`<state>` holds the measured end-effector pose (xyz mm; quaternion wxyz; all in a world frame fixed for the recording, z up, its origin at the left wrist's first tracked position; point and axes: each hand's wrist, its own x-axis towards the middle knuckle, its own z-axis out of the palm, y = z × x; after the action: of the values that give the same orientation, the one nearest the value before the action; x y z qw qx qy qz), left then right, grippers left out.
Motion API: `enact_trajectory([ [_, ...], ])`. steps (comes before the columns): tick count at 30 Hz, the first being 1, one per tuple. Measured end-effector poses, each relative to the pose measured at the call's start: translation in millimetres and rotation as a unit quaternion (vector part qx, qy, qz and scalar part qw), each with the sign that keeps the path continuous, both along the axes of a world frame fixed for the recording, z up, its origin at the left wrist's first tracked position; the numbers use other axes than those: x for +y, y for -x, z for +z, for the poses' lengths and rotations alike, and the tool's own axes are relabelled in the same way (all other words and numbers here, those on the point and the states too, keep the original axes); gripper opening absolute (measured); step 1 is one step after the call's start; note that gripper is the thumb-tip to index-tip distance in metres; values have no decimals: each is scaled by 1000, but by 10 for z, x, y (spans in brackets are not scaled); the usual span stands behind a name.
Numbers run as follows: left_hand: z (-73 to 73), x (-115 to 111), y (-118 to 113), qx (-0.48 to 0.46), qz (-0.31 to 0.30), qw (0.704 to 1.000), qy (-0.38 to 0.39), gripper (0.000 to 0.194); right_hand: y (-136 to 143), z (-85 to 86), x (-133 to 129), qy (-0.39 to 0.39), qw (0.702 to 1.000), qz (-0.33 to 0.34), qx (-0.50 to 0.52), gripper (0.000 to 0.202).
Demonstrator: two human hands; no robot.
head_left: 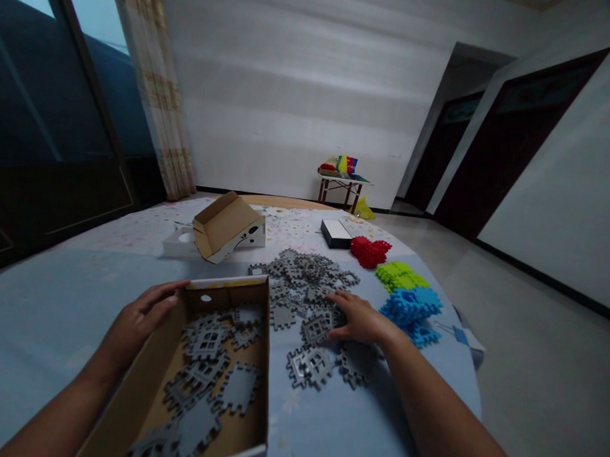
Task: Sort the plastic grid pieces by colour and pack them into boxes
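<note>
My left hand (144, 323) grips the far left corner of an open cardboard box (268, 387), fingers over its rim. Inside the box lie several grey interlocking puzzle tiles (239, 386), some with window cut-outs. To the right of the box, a heap of similar grey tiles (303, 272) spreads over the table. My right hand (359, 318) reaches onto the near right part of that heap, thumb and fingers apart, touching the tiles. Loose tiles, among them one with an arched cut-out (310, 367), lie just below this hand.
Stacks of blue tiles (412, 305), lime green tiles (401, 276) and red tiles (370, 251) line the table's right side. A black-and-white box (336, 234) stands behind the heap. A tilted cardboard lid (227, 229) rests on a white box at the back left.
</note>
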<state>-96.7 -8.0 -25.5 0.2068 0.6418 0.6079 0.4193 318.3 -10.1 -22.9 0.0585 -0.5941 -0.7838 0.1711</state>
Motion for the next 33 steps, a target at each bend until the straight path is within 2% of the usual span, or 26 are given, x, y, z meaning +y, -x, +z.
enact_trajectory([
  [4, 11, -12, 32, 35, -9, 999, -15, 50, 62, -51, 20, -10, 1000, 25, 11, 83],
  [7, 123, -78, 44, 116, -46, 991, -50, 49, 74, -70, 34, -16, 999, 35, 14, 82],
  [11, 328, -197, -37, 273, -95, 955, -61, 49, 69, -116, 53, -17, 999, 36, 15, 84],
  [14, 411, -209, -163, 382, -81, 920, -40, 53, 80, -131, 63, -16, 999, 38, 18, 83],
  [16, 434, -157, -230, 411, -76, 908, -37, 58, 92, -123, 63, -17, 999, 46, 21, 80],
  [19, 462, -25, -252, 405, -98, 908, -36, 59, 105, -95, 54, -32, 997, 67, 36, 74],
  [23, 485, 101, -194, 365, -122, 923, -27, 52, 109, -74, 49, -63, 992, 89, 62, 64],
  [27, 435, 76, -180, 308, -98, 945, -43, 49, 112, -84, 65, -89, 987, 106, 81, 40],
  [33, 381, -31, -140, 254, -67, 960, -94, 45, 120, -89, 81, -102, 984, 96, 106, 41],
])
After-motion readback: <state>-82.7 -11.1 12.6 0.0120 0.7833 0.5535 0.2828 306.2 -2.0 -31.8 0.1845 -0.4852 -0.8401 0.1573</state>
